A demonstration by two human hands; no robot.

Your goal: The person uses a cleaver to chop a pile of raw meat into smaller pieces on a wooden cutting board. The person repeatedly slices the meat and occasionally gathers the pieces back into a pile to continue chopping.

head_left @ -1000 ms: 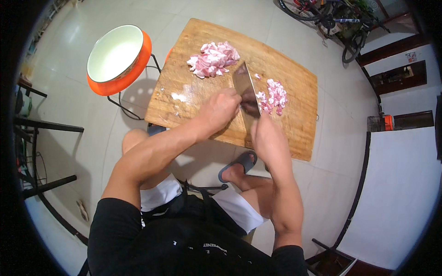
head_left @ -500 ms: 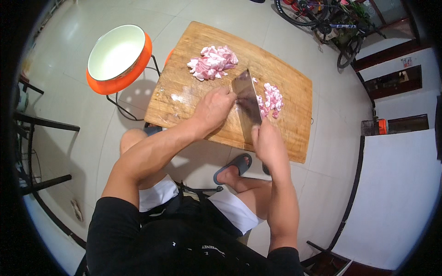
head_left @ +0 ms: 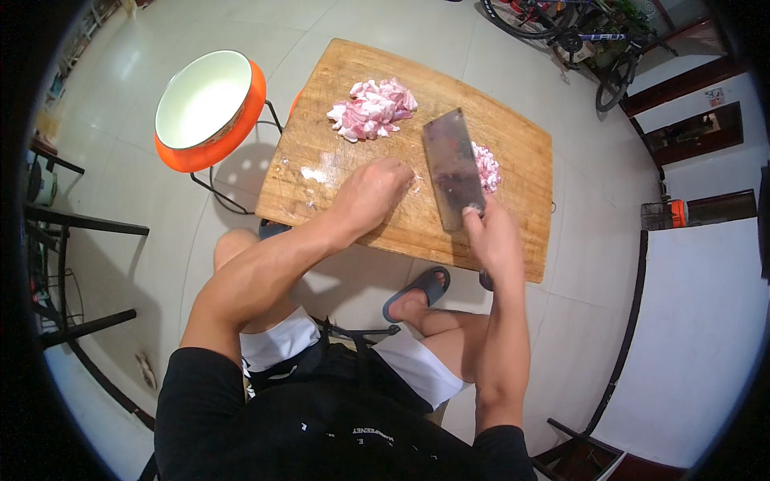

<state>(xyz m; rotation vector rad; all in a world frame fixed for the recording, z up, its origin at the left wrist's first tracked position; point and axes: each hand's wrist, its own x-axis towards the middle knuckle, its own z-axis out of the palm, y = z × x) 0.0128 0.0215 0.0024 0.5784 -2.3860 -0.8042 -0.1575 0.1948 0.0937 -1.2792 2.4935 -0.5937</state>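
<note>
A broad cleaver (head_left: 453, 172) is in my right hand (head_left: 495, 236), its fingers wrapped round the handle. The blade leans flat-side up over the wooden cutting board (head_left: 521, 216) and partly covers a small heap of chopped pink-and-white meat (head_left: 487, 170). Left of the blade, a short gap away, my left hand (head_left: 373, 196) rests on the board with fingers curled in; what they hold, if anything, is hidden. Beyond that hand lies a larger pile of raw meat pieces (head_left: 373, 110), pink and pale. Whitish scraps (head_left: 313, 174) stick to the board's left part.
A white-lined bowl (head_left: 204, 100) sits on an orange stool (head_left: 184, 160) with dark metal legs, left of the board. At the far right stands a bicycle (head_left: 573, 40). My slippered foot (head_left: 415, 297) is under the board's near edge. Black furniture legs (head_left: 88, 220) reach in at left.
The cleaver has shifted right, away from my left hand, and its blade has tipped over to show more of its flat side. My left hand has barely moved.
</note>
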